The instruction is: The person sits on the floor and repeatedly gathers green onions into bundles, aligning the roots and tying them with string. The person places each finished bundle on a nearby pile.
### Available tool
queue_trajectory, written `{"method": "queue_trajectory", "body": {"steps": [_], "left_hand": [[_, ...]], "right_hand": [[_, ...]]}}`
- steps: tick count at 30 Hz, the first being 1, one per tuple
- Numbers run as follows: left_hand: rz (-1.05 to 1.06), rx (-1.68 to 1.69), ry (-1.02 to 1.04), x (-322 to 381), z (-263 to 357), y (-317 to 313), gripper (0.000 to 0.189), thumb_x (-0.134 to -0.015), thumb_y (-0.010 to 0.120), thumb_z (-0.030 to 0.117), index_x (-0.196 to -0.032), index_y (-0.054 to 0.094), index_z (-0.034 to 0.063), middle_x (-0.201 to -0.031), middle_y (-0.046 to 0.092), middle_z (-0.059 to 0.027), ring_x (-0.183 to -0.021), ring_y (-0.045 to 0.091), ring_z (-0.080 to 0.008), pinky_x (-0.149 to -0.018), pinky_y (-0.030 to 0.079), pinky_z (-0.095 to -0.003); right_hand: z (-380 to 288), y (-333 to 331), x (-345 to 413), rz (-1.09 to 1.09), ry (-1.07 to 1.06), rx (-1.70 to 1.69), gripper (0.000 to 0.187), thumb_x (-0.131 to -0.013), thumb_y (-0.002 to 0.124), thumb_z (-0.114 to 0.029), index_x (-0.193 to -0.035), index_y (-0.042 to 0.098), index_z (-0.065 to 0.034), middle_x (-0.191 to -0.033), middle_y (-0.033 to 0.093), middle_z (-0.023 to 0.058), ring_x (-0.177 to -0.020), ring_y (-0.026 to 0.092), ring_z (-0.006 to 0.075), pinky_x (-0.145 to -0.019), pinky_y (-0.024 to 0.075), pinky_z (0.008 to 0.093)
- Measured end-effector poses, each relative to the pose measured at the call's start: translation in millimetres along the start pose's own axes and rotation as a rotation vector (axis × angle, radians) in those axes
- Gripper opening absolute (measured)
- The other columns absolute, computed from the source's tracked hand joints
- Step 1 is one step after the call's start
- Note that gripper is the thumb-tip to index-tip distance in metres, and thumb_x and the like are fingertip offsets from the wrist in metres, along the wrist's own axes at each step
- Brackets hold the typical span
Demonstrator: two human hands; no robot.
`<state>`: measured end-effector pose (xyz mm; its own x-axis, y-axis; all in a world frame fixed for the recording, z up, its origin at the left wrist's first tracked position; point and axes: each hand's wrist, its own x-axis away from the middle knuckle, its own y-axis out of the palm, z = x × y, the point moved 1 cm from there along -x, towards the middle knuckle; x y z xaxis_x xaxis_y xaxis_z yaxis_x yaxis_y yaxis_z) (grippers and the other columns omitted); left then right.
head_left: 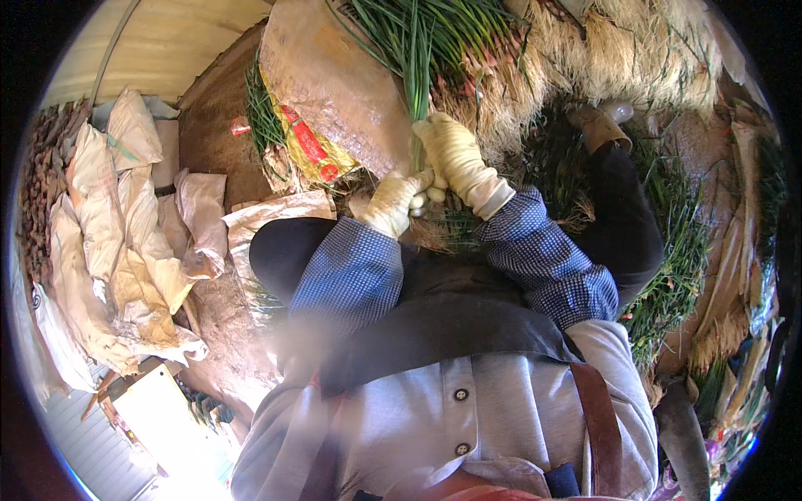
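Note:
My left hand (396, 199) and my right hand (456, 161) both wear cream cloth gloves, with blue checked sleeve covers above them. Together they grip a small bunch of spring onions (418, 94), its green leaves pointing away from me. My right hand wraps the stalks just above the left, and the fingers of both hands nearly meet. The gloves hide most of the stalks' lower ends. Just beyond lies a heap of spring onions (482, 44) with reddish bulbs and long pale roots (501, 113). A brown plastic-covered sheet (344, 81) lies left of the bunch.
Loose green leaves (670, 250) litter the ground right of my leg. A yellow-and-red bag (307, 144) lies beside more spring onions (255, 106) at the left. Several tan sacks (94, 200) are piled farther left. More rooted stalks (720, 338) lie at far right.

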<state>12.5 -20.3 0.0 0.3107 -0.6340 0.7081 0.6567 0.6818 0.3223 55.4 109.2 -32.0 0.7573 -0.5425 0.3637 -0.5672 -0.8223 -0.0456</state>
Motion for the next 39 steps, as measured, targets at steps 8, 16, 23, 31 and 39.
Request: {"method": "queue_trajectory", "body": {"steps": [8,16,23,31,39], "left_hand": [[-0.331,0.189,0.201,52,24,21,0.026,-0.091,0.061,0.031,-0.090,0.062,0.0053,-0.070,0.061,-0.0018,-0.049,0.048,-0.0042,-0.038,0.036,-0.0169],[-0.095,0.089,0.574,-3,103,-17,0.055,-0.092,0.052,0.048,-0.125,0.056,0.0038,-0.080,0.065,-0.0049,-0.059,0.052,-0.0070,-0.052,0.046,-0.0232],[0.091,0.409,0.149,-63,30,-22,0.029,-0.093,0.057,0.022,-0.110,0.063,-0.0010,-0.093,0.066,-0.0082,-0.070,0.061,-0.0176,-0.067,0.056,-0.0314],[-0.077,0.332,0.102,-66,38,-41,0.036,-0.091,0.060,0.031,-0.119,0.061,0.0079,-0.076,0.064,-0.0039,-0.047,0.037,-0.0038,-0.052,0.037,-0.0189],[-0.041,-0.054,0.275,-42,52,-21,0.038,-0.093,0.055,0.030,-0.121,0.061,0.0052,-0.094,0.070,-0.0067,-0.049,0.049,-0.0032,-0.053,0.048,-0.0176]], "right_hand": [[59,-91,-7,-0.405,0.232,-0.022,0.030,-0.090,0.057,-0.018,-0.118,0.062,-0.0077,-0.106,0.067,0.0108,-0.077,0.061,0.0188,-0.068,0.0497,0.0335],[18,-85,-20,0.258,-0.035,0.632,0.040,-0.089,0.062,-0.033,-0.115,0.061,-0.0019,-0.103,0.067,0.0139,-0.095,0.066,0.0227,-0.073,0.0554,0.0311],[-25,-63,-57,0.038,0.173,-0.080,0.068,-0.089,0.058,-0.043,-0.142,0.033,-0.0077,-0.134,0.045,0.0190,-0.122,0.046,0.0234,-0.104,0.0392,0.0352],[2,-116,-59,0.035,0.197,0.383,0.056,-0.088,0.058,-0.047,-0.127,0.052,-0.0074,-0.098,0.063,0.0137,-0.078,0.063,0.0206,-0.072,0.0504,0.0356],[-28,-109,-4,0.444,-0.658,0.733,0.014,-0.087,0.066,-0.020,-0.094,0.065,-0.0086,-0.075,0.064,0.0041,-0.062,0.059,0.0129,-0.055,0.0507,0.0278]]}}
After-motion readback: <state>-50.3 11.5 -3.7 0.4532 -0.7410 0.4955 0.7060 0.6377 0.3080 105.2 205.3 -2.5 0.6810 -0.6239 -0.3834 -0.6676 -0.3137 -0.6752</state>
